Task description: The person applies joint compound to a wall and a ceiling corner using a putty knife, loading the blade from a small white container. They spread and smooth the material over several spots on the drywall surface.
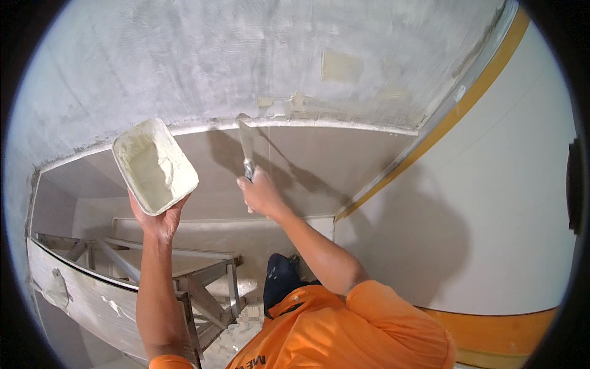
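Note:
My left hand (161, 222) holds up a whitish plastic tub (185, 178) from below, its opening tilted into view. Pale cream filler (147, 175) coats the tub's bottom and sides. In my right hand (264, 195) is a putty knife (247, 142), gripped by its dark handle. Its blade points up at the lower edge (319, 123) of a grey plastered surface (203, 67); whether the tip touches cannot be made out. Cream filler smears (297, 100) lie along that edge to the right of the blade, with a squarish cream patch (342, 66) above them.
A yellow-brown strip (485, 77) runs along the right, bordering a smooth white panel (504, 209). At lower left stands a metal-framed trestle (212, 295) beside a splashed board (117, 307) bearing a pale lump (56, 289). Shadows of my arms fall on the beige surface (350, 150).

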A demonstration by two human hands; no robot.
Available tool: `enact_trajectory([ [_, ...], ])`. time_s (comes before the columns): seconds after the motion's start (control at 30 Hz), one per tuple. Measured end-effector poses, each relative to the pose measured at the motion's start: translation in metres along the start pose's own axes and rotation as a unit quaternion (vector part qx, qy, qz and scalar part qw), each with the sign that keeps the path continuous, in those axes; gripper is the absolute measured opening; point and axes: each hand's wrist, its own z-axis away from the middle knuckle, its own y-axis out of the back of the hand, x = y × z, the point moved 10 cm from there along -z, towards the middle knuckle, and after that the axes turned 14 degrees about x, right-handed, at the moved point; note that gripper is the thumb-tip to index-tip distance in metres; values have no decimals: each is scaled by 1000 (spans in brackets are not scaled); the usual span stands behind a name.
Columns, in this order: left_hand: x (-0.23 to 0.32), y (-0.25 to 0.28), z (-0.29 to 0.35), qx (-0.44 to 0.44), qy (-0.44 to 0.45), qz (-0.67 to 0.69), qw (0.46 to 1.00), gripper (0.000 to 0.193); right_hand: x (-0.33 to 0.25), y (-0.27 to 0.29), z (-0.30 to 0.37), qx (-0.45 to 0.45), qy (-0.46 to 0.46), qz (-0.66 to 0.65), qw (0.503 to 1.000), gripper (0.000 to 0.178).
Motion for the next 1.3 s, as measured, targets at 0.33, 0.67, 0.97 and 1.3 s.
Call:
enact_trajectory([
  [0.33,-32,-15,2,-40,67,-9,997,61,10,177,-20,193,-9,-233,953,13],
  [0.67,-38,-20,8,-45,71,-2,996,58,-67,169,-83,337,76,-102,933,55],
  [0.97,-52,-41,17,-76,88,-28,993,60,10,6,-66,219,-10,3,976,61],
  [1.3,-39,-19,16,-73,107,-2,992,58,-72,219,-36,374,110,-54,919,41],
])
